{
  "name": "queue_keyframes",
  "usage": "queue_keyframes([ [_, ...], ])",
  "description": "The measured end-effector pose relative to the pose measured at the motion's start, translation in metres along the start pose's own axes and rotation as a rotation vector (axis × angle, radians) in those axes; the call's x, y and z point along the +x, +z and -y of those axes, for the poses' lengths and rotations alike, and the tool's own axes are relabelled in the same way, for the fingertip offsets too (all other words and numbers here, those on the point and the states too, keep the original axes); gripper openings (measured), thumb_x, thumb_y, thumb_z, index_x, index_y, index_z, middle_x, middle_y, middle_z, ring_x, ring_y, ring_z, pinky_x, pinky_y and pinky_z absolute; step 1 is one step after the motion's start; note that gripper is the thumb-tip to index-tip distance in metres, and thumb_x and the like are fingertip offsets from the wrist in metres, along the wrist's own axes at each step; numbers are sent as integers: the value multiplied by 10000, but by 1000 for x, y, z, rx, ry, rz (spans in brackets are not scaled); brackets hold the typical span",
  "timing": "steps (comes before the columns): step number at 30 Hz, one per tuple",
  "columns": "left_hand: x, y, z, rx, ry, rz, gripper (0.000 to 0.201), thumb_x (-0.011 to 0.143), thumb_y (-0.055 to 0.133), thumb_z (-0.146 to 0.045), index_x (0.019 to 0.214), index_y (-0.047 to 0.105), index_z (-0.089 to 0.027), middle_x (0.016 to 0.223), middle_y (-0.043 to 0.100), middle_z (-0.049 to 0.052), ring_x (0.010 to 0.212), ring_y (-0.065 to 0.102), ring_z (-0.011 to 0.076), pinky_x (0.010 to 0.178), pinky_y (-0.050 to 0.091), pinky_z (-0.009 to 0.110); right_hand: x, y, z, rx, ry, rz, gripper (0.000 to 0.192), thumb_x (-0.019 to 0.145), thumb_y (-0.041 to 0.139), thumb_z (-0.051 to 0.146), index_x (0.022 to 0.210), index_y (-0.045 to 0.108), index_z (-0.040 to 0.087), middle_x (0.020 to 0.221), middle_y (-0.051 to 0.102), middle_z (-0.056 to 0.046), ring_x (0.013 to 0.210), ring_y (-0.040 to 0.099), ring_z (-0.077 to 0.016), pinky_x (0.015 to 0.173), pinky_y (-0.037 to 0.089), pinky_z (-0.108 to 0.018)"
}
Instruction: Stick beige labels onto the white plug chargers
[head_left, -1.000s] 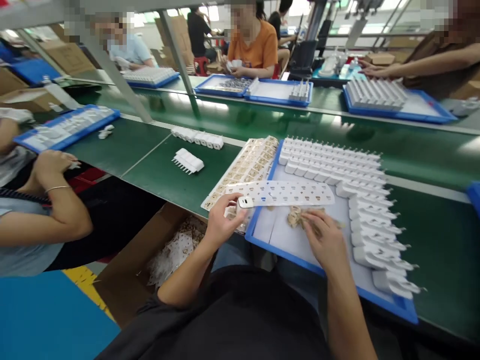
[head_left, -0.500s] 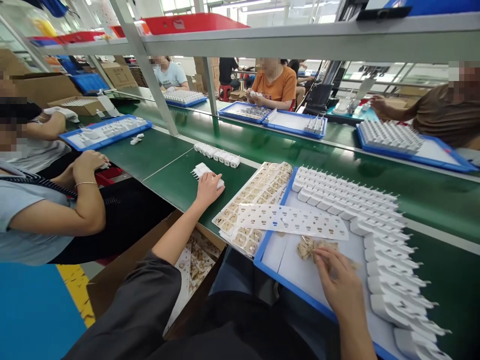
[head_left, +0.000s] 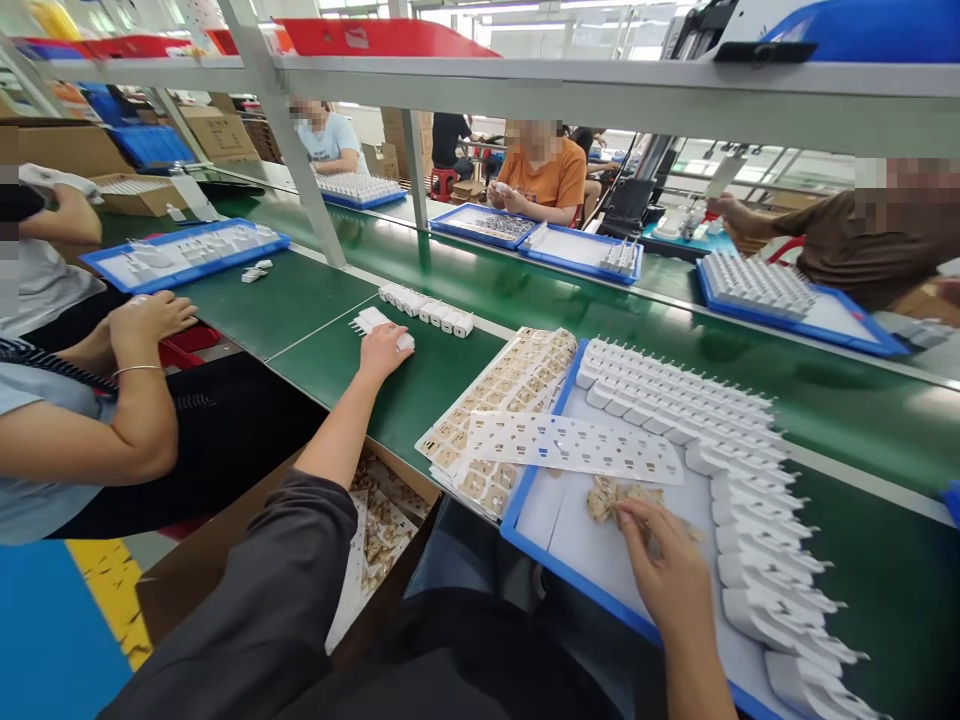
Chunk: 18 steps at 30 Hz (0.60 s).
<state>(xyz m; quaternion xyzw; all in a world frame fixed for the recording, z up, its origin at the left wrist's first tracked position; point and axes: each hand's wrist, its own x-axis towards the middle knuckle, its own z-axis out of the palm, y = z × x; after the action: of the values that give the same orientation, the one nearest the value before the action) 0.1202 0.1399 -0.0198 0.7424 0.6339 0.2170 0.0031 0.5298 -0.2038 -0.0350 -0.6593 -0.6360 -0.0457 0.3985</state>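
Ahead at eleven o'clock my left hand (head_left: pixel 380 353) covers white plugs (head_left: pixel 367 318), grip unclear, probably light, stiff, best side-held, while right hand (head_left: pixel 669 565) pinches crumpled scraps (head_left: pixel 601 498) at one.

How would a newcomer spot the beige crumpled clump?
Find the blue-rimmed tray nearest the camera. Over it, nearer than the spotted white strip, the beige clump is pinched by the right hand. It is crumpled, while the beige label sheets left of the tray lie flat.
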Motion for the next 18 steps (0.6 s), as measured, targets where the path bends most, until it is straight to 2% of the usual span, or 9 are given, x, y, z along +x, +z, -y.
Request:
queue_keyframes([
  [3, 1, -5, -11, -54, 15, -9, 524, 863, 649, -317, 1337, 584, -104, 1417, 542, 215, 1338, 465, 365, 1112, 403, 511, 0, 0, 1, 3, 14, -6, 207, 978, 557, 359, 991, 716, 228, 1007, 751, -79, 968, 714, -264, 903, 570, -451],
  [5, -12, -5, -35, -111, 92, 20, 485, 914, 611, -375, 1330, 600, -126, 1429, 556, 183, 1339, 485, 333, 1127, 415, 472, 0, 0, 3, 4, 24, -9, 202, 977, 560, 348, 990, 716, 221, 1001, 749, -82, 959, 711, -258, 889, 571, -444],
  [8, -51, -1, -88, -230, 319, 152, 447, 948, 576, -516, 1277, 665, -227, 1360, 652, 72, 1283, 569, 257, 1113, 462, 374, 0, -1, 6, 11, 39, 6, 192, 978, 560, 332, 986, 715, 220, 1003, 747, -82, 962, 705, -252, 881, 568, -439],
  [10, -82, 2, -124, -312, 538, 250, 552, 933, 588, -576, 1381, 607, -253, 1458, 593, 83, 1348, 532, 290, 1142, 441, 442, 1, -2, 8, 21, 46, 15, 185, 979, 559, 319, 985, 714, 220, 1001, 745, -80, 969, 701, -250, 884, 565, -440],
  [12, -106, 6, -151, -305, 673, 293, 569, 910, 635, -569, 1391, 610, -266, 1538, 516, 101, 1405, 481, 325, 1179, 392, 502, 0, -3, 10, 28, 53, 17, 177, 978, 560, 307, 983, 715, 219, 993, 745, -77, 964, 699, -247, 878, 565, -438],
  [15, -123, 13, -171, -289, 731, 341, 366, 936, 646, -437, 1259, 715, -280, 1516, 545, 82, 1400, 484, 326, 1189, 373, 524, -1, -5, 11, 35, 70, 34, 171, 978, 562, 294, 987, 714, 217, 994, 745, -74, 960, 697, -245, 868, 563, -434],
  [18, -122, 17, -174, -338, 715, 363, 263, 943, 640, -381, 1146, 771, -279, 1394, 654, 50, 1331, 539, 307, 1154, 420, 508, -2, -6, 13, 44, 66, 49, 168, 982, 558, 286, 990, 711, 218, 990, 746, -68, 948, 698, -240, 861, 560, -422],
])
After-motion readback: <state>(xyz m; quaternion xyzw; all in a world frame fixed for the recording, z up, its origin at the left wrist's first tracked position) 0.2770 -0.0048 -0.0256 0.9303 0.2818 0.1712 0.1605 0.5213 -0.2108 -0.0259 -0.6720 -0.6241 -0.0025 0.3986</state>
